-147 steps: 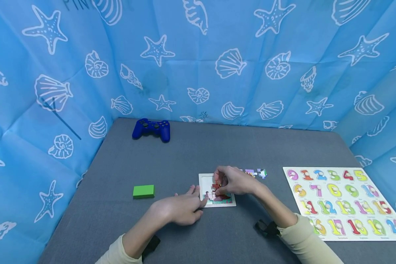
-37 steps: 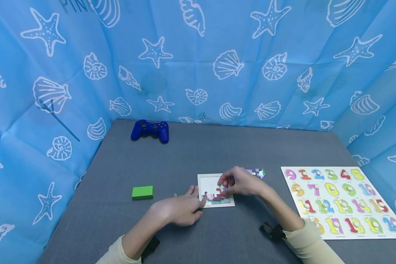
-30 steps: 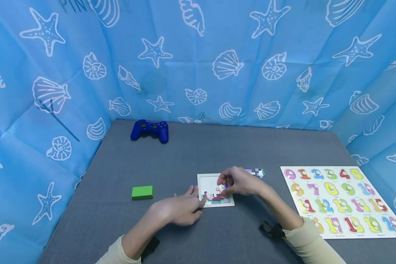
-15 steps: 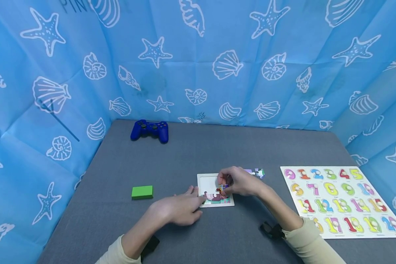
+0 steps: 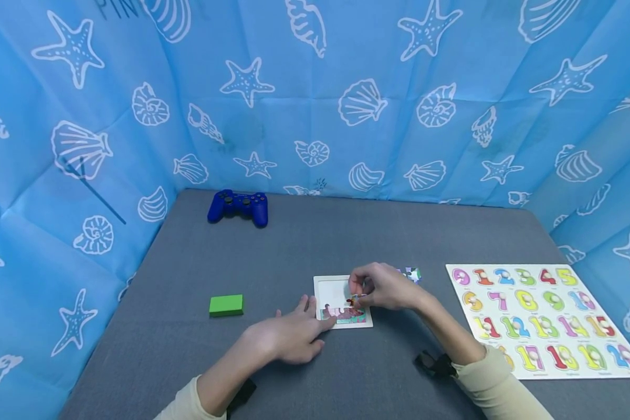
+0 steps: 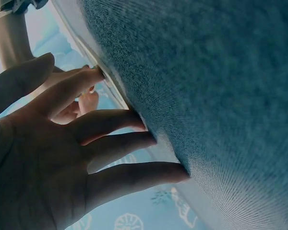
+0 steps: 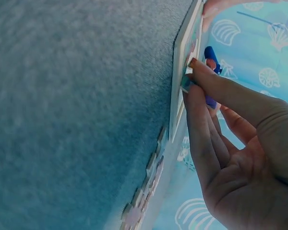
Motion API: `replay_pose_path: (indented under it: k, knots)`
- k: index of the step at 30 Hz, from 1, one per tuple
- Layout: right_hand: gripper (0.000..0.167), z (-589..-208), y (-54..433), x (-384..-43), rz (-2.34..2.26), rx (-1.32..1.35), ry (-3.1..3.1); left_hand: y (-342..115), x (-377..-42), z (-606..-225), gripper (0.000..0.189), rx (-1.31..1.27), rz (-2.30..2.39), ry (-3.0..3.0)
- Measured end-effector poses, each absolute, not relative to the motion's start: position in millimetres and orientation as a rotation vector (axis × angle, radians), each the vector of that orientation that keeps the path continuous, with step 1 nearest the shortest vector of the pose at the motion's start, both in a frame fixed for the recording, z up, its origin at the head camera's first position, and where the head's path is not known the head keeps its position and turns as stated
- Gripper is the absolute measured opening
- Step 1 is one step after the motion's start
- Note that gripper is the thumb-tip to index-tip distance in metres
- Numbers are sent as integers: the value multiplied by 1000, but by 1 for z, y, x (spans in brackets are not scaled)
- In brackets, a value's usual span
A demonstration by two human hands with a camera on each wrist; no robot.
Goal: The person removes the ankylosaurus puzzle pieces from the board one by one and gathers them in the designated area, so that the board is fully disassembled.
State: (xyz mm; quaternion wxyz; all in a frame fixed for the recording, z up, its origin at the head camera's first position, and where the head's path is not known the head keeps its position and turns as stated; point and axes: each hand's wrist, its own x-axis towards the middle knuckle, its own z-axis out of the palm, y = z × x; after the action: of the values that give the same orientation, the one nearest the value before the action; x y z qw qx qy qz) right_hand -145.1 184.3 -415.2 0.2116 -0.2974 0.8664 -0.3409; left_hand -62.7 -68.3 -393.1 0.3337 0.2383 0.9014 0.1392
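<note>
A small white puzzle tray lies flat on the table, with a row of joined pink, brown and teal jigsaw pieces along its near side. My left hand spreads straight fingers at the tray's left edge, one finger over the joined pieces. Between thumb and fingertips, my right hand pinches a small colourful jigsaw piece low over the tray's right side, just beyond the row. Fingers partly hide that piece. In the right wrist view, the held jigsaw piece shows right at the tray's surface.
Loose jigsaw pieces lie behind the right hand, partly hidden by it. A white number board stretches across the right side. To the left sits a green block, with a blue game controller farther back. A blue shell-print curtain encloses the table.
Several seconds ago the right hand held a reddish piece at the tray; now it pinches a different, multicoloured one. Just now the left fingertip has slid slightly right over the row.
</note>
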Motion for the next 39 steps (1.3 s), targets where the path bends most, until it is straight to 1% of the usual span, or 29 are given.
replay_pose_path:
  k: [8,18,22,29,34,39]
  knots:
    - [12,-412,201,-144,-1116,-798,2328,-68,-62,-393,55,628,347,2355]
    - [22,-409,245,-133,-1288,-621,2263,-67,-61,-393,56,626,360,2351]
    - [23,-403,266,-129,-1279,-582,2311,-68,-62,-393,56,627,358,2347]
    - [23,-403,296,-128,-1231,-428,2386,-68,-60,-393,56,641,350,2366]
    - [19,-409,302,-130,-1150,-398,2424,-68,-61,-393,56,633,341,2357]
    - [12,-411,300,-129,-1040,-452,2532,-67,-63,-391,55,626,345,2348]
